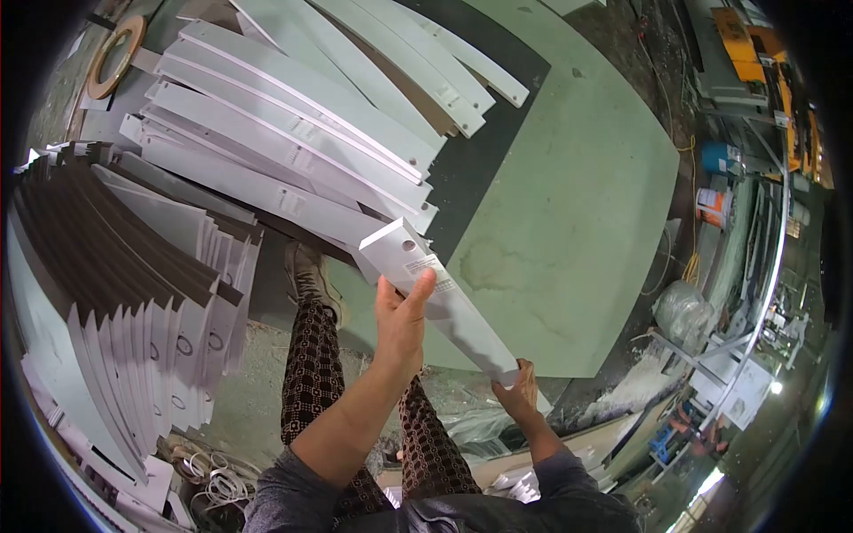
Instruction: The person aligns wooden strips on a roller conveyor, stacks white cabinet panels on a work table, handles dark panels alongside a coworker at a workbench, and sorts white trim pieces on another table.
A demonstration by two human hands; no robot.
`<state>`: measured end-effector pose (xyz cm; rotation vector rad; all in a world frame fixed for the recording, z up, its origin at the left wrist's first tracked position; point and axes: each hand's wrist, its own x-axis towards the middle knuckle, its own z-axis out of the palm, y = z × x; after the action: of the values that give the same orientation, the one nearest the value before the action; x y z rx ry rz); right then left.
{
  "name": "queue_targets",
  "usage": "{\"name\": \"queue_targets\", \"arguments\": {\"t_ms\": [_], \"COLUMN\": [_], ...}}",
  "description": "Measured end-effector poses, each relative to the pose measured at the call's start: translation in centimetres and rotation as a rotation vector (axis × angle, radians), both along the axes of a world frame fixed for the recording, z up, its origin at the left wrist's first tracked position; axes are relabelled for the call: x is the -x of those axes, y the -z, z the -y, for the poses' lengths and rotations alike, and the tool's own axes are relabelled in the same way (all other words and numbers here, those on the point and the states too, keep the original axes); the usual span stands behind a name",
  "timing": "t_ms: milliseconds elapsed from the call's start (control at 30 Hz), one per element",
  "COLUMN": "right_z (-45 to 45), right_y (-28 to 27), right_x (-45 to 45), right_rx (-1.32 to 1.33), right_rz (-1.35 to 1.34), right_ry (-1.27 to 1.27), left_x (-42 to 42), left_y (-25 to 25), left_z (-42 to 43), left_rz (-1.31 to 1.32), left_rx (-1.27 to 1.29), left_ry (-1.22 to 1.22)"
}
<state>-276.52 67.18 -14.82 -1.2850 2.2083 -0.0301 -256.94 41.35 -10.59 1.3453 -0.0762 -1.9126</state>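
Note:
A long white board (466,324) with a round hole and a printed label near its upper end slants across the middle. My left hand (404,311) grips it below the label, thumb on the face. Around the board's lower right end are the fingers of my right hand (520,389). Just beyond the board's upper end, similar labelled white boards (289,200) lie in overlapping rows at the upper left.
A tall stack of curved white and brown boards (133,338) stands at the left. A green sheet (551,195) covers the floor ahead. Buckets (713,206), a wrapped roll (682,309) and metal racks line the right. Coiled cord (222,484) lies lower left.

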Motion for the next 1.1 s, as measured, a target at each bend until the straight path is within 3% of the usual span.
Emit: {"name": "queue_targets", "arguments": {"t_ms": [267, 500, 533, 600, 633, 767, 1100], "right_z": [-3.1, 0.6, 1.3, 3.3, 5.1, 14.0, 33.8], "right_y": [1.9, 2.5, 3.2, 4.4, 4.8, 5.6, 10.5], "right_x": [-0.5, -2.2, -2.4, -2.7, -3.3, -6.8, -22.3], "right_rx": [-0.145, -0.158, -0.161, -0.074, -0.054, -0.012, 0.085], "right_rz": [0.026, 0.047, 0.02, 0.102, 0.115, 0.12, 0.251], "right_ry": [0.134, 0.044, 0.01, -0.103, -0.147, -0.307, -0.572], "left_x": [2.2, 3.1, 3.0, 2.8, 2.7, 2.0, -1.5], "left_y": [-0.3, -1.2, -1.0, -1.1, -1.1, -2.4, -1.9], "left_z": [-3.4, -3.5, -3.3, -3.4, -3.5, -1.6, 3.0], "left_rz": [-0.17, 0.403, 0.321, 0.555, 0.671, 0.664, 0.835], "left_rx": [0.065, 0.26, 0.401, 0.559, 0.635, 0.705, 0.83], "left_ry": [0.21, 0.278, 0.22, 0.337, 0.397, 0.385, 0.104]}}
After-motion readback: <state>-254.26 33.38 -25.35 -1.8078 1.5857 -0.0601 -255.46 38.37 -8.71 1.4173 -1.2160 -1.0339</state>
